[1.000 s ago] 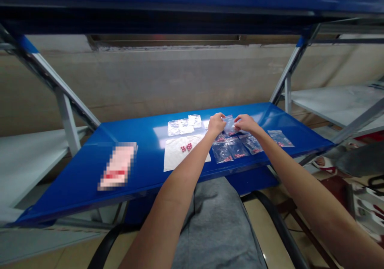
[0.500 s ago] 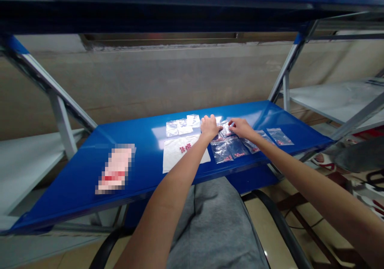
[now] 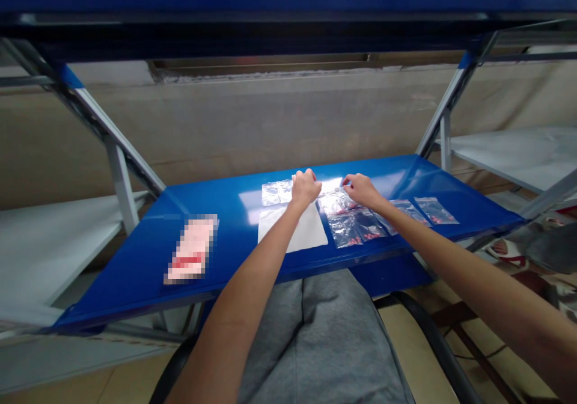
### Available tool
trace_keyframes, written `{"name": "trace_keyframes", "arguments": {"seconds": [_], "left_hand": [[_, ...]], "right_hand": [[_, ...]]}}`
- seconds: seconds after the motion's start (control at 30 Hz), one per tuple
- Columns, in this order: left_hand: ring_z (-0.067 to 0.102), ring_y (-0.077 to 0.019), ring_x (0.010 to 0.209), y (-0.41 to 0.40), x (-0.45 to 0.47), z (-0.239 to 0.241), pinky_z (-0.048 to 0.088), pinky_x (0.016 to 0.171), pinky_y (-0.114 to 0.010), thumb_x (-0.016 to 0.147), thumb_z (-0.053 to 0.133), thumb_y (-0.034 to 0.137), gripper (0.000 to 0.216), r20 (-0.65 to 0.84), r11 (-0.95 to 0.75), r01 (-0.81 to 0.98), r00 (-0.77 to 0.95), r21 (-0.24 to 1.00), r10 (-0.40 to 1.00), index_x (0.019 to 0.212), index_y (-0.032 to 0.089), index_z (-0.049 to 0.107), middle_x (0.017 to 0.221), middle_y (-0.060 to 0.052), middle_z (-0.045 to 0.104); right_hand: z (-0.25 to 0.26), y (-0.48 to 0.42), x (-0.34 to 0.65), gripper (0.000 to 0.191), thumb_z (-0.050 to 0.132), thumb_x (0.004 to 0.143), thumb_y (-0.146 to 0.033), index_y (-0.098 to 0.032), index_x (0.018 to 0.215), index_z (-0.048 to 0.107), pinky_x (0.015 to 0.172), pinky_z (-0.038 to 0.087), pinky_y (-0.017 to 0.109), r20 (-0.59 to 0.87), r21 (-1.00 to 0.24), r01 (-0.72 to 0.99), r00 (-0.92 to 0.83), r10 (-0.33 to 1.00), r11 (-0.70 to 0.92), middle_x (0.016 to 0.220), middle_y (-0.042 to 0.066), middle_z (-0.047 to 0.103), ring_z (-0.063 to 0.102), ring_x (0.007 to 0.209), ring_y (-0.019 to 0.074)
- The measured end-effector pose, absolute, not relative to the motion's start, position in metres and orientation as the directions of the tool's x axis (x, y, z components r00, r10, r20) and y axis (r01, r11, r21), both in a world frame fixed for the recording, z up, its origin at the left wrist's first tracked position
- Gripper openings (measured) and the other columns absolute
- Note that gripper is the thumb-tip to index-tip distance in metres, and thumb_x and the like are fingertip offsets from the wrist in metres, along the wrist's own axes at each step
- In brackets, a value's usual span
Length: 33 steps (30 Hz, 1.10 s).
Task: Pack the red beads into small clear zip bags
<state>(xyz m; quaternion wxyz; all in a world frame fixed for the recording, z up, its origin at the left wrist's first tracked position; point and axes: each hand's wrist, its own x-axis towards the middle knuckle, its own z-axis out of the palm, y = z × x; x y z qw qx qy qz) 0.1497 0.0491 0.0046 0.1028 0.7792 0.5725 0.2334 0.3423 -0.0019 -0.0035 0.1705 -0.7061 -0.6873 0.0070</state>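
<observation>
My left hand (image 3: 306, 188) is over the back of the white sheet (image 3: 311, 235), beside the clear zip bags (image 3: 271, 193) at the back. Its fingers are loosely bent, the thumb stands apart, and nothing shows in it. My right hand (image 3: 360, 189) hovers at the back edge of the filled zip bags (image 3: 346, 228), fingers curved and slightly apart, with nothing visible between them. Small red pieces lie inside these bags. My left forearm covers the part of the sheet where loose red pieces lay.
A pixelated pink and red packet (image 3: 193, 247) lies on the left of the blue table (image 3: 135, 254). Another filled bag (image 3: 436, 210) is at the right. Slanted metal posts (image 3: 119, 163) flank the table, and a blue shelf (image 3: 288, 25) hangs overhead.
My left hand has moved left, away from the filled bags, toward the clear bags at the back. My right hand stays near the filled bags. The view has shifted slightly.
</observation>
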Motion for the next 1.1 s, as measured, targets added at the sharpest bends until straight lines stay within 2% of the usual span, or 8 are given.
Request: {"name": "trace_keyframes", "arguments": {"seconds": [0.17,0.37,0.53,0.67,0.73,0.83,0.97,1.1], "left_hand": [[0.056,-0.0315,0.123,0.064,0.101,0.001,0.042,0.104,-0.039,0.091,0.063,0.029,0.029,0.213,-0.268,0.878,0.196,0.396,0.957,0.116,0.015,0.066,0.120,-0.017,0.064],[0.058,-0.0284,0.124,0.058,0.093,-0.010,0.043,0.106,-0.035,0.087,0.071,0.027,0.033,0.183,-0.338,0.855,0.288,0.393,0.940,0.119,0.017,0.070,0.126,-0.015,0.066],[0.061,-0.0282,0.122,0.053,0.098,-0.005,0.043,0.109,-0.036,0.085,0.071,0.018,0.025,0.193,-0.373,0.805,0.319,0.462,0.928,0.109,0.016,0.075,0.120,-0.014,0.072],[0.064,-0.0270,0.120,0.049,0.088,0.007,0.043,0.110,-0.035,0.084,0.072,0.015,0.029,0.236,-0.374,0.745,0.291,0.552,0.927,0.112,0.018,0.077,0.119,-0.012,0.075],[0.067,-0.0259,0.118,0.045,0.079,0.015,0.046,0.106,-0.034,0.088,0.067,0.018,0.034,0.252,-0.345,0.716,0.238,0.607,0.938,0.122,0.018,0.074,0.121,-0.012,0.075],[0.070,-0.0253,0.112,0.031,0.065,0.030,0.051,0.096,-0.032,0.099,0.056,0.034,0.037,0.250,-0.286,0.656,0.151,0.699,0.956,0.128,0.015,0.069,0.119,-0.014,0.076],[0.075,-0.0245,0.088,-0.011,0.050,0.042,0.053,0.076,-0.031,0.103,0.045,0.055,0.051,0.110,-0.132,0.231,0.105,0.964,0.988,0.117,0.014,0.071,0.103,-0.015,0.079],[0.074,-0.0199,0.087,-0.064,0.032,0.034,0.051,0.073,-0.027,0.094,0.062,0.034,0.036,0.074,-0.074,-0.007,0.061,0.997,0.995,0.124,0.014,0.068,0.101,-0.012,0.079]], "right_hand": [[0.000,0.024,0.286,0.031,0.054,0.094,-0.014,-0.011,0.118,0.073,0.088,0.045,0.027,0.235,-0.384,0.919,0.003,0.972,0.090,0.110,0.013,0.077,0.067,0.098,0.0213],[0.000,0.058,0.234,0.038,0.056,0.085,-0.004,-0.012,0.119,0.071,0.092,0.044,0.027,0.246,-0.437,0.896,0.035,0.969,0.079,0.120,0.015,0.074,0.064,0.109,0.0225],[0.004,0.069,0.220,0.032,0.062,0.074,-0.004,-0.013,0.102,0.072,0.091,0.045,0.028,0.251,-0.491,0.871,0.139,0.958,0.002,0.108,0.012,0.073,0.064,0.105,0.0236],[0.014,0.066,0.226,0.042,0.060,0.068,-0.005,-0.014,0.108,0.068,0.085,0.049,0.031,0.277,-0.568,0.821,0.256,0.926,-0.057,0.099,0.009,0.071,0.065,0.093,0.0223],[0.022,0.060,0.231,0.050,0.061,0.065,-0.007,-0.014,0.114,0.063,0.077,0.052,0.032,0.270,-0.730,0.681,0.362,0.892,-0.055,0.094,0.006,0.068,0.064,0.083,0.0207],[0.036,0.039,0.230,0.056,0.065,0.062,-0.011,-0.018,0.117,0.058,0.072,0.055,0.033,0.239,-0.948,0.298,0.433,0.869,0.112,0.089,0.002,0.063,0.063,0.075,0.0181],[0.044,-0.019,0.207,0.055,0.071,0.064,-0.018,-0.022,0.117,0.057,0.078,0.058,0.035,0.268,-0.958,-0.009,0.338,0.902,0.288,0.102,0.005,0.065,0.065,0.084,0.0180],[0.029,-0.087,0.178,0.057,0.076,0.066,-0.024,-0.025,0.120,0.059,0.079,0.057,0.034,0.214,-0.957,-0.133,0.271,0.939,0.256,0.114,0.007,0.067,0.066,0.089,0.0185]]}}
